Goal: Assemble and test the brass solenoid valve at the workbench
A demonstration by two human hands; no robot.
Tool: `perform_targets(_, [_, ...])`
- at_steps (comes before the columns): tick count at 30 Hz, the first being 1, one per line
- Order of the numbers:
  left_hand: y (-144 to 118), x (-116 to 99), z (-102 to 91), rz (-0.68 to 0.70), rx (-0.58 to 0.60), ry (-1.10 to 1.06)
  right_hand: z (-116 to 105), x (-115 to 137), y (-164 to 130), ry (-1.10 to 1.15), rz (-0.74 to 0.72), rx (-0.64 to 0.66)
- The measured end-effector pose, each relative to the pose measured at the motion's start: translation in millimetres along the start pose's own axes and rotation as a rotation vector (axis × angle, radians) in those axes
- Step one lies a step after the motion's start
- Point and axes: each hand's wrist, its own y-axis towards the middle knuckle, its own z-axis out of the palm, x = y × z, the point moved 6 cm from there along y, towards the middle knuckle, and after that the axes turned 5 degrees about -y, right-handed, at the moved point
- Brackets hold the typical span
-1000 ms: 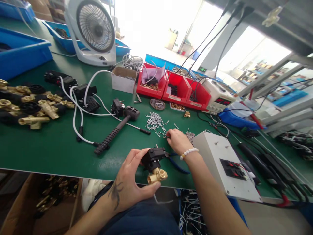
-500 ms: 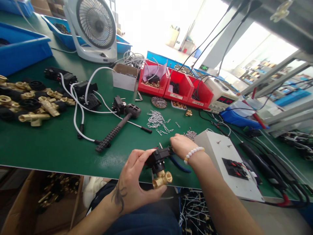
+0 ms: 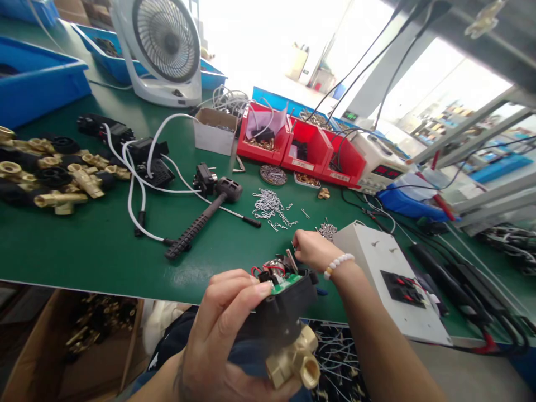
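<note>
Item in hand: 1 valve assembly, black housing over a brass body, held up close above the near edge of the green bench; its open top shows a green circuit board and red wires. The left hand grips the housing from the left, fingertips on its upper rim. The right hand, with a white bead bracelet at the wrist, is pinched closed at the top of the housing; what it pinches is too small to tell. Containers: 3 red bins stand in a row at the far side; the left one holds brass parts and a pink sheet, the middle one black parts, the right one cables. A small cardboard box just left of them holds small metal pieces. 2 shallow round dishes in front of the bins hold small hardware, 1 silvery, 1 brass. Blue trays sit at the far left; their contents are mostly hidden. Loose on the bench: a heap of wire clips, a black hammer, white cables, a pile of brass and black valves at left, a white fan behind, and a white switch box just right of the right hand.
</note>
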Motion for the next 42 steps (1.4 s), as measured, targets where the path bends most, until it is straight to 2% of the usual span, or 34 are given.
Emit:
perform_targets(5, [0.9, 1.5, -0.6, 0.006, 0.005, 0.029, 4.3, -2.8, 3.4, 0.154, 0.012, -0.048])
perform_targets(10, [-4.0, 7.7, 1.1, -0.094, 0.006, -0.033, 1.8, 2.3, -10.3, 0.433, -0.026, -0.239])
perform_targets(14, [-10.0, 14.5, 3.9, -0.169, 0.071, -0.067, -7.8, 9.0, -44.0, 0.767, -0.148, -0.358])
perform_targets(18, [-11.7, 19.4, 4.3, -0.280, 0.078, -0.078, -21.7, 9.6, -91.4, 1.146, -0.297, -0.494])
perform_targets(21, [-11.3, 18.1, 5.5, -0.284, 0.095, -0.061, -30.7, 9.5, -121.2, 1.271, -0.318, -0.562])
perform_targets(24, [-9.7, 15.0, 6.0, -0.251, 0.115, -0.032, -42.4, 14.4, -140.5, 1.249, -0.346, -0.598])
perform_targets(28, [-5.8, 10.5, 4.3, -0.267, 0.087, -0.005, -54.9, 31.3, -153.8, 1.016, -0.470, -0.584])
perform_targets(31, [-2.7, 7.0, 3.4, -0.288, 0.044, 0.000, -56.0, 37.0, -158.2, 0.923, -0.452, -0.637])
perform_targets(34, [-1.7, 5.3, 4.2, -0.278, 0.057, 0.006, -53.3, 39.7, -160.5, 0.860, -0.386, -0.705])
perform_targets(42, [-5.3, 7.1, 1.6, -0.192, 0.142, 0.044, -51.8, 52.5, -163.1, 0.754, -0.468, -0.764])
